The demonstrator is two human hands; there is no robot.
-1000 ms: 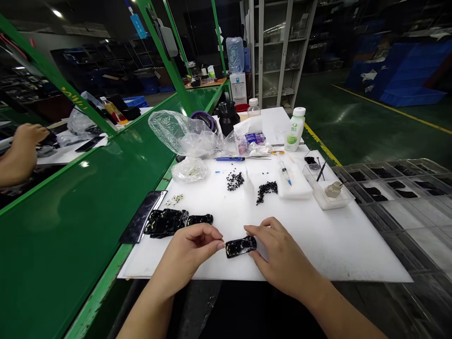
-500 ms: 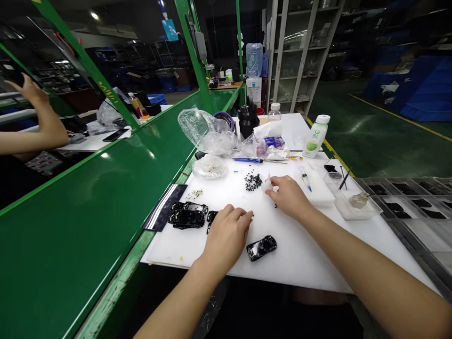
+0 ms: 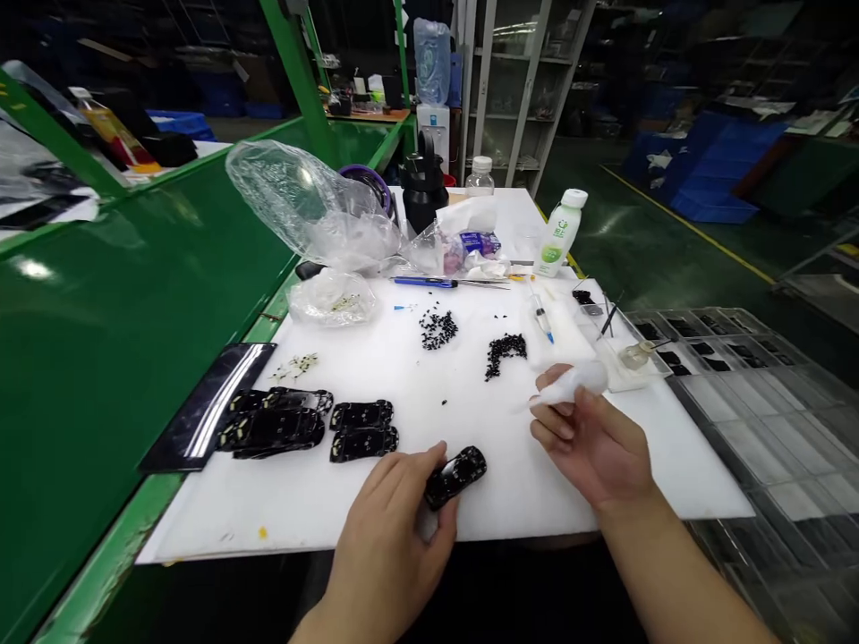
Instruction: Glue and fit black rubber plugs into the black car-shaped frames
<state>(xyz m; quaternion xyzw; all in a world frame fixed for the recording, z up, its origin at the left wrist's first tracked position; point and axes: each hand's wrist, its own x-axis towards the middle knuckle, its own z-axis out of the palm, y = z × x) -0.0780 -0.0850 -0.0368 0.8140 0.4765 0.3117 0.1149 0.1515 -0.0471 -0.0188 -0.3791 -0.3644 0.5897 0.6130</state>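
Near the table's front edge, my left hand (image 3: pixel 395 528) grips a small black toy car body (image 3: pixel 456 477) between thumb and fingers. My right hand (image 3: pixel 597 438), raised to the right of it, is closed around a small white squeeze bottle (image 3: pixel 581 380) whose narrow tip points left. More black car bodies (image 3: pixel 363 429) lie in a group left of my left hand, some stacked against each other. Beyond my hands are two piles of tiny black parts (image 3: pixel 439 329), and one single black piece (image 3: pixel 444 402) lies between them and the held car.
A dark glossy panel (image 3: pixel 208 411) lies by the green partition (image 3: pixel 154 268). Toward the back are plastic bags (image 3: pixel 332 300), a blue pen-like tool (image 3: pixel 424 282), a syringe (image 3: pixel 542 320) and a white-green bottle (image 3: pixel 562 234). Compartment trays (image 3: pixel 744 420) stand at the right.
My left hand has moved off the grouped cars and taken hold of the single car. My right hand has drawn back from the small parts with the squeeze bottle, now tilted sideways. The view has shifted right.
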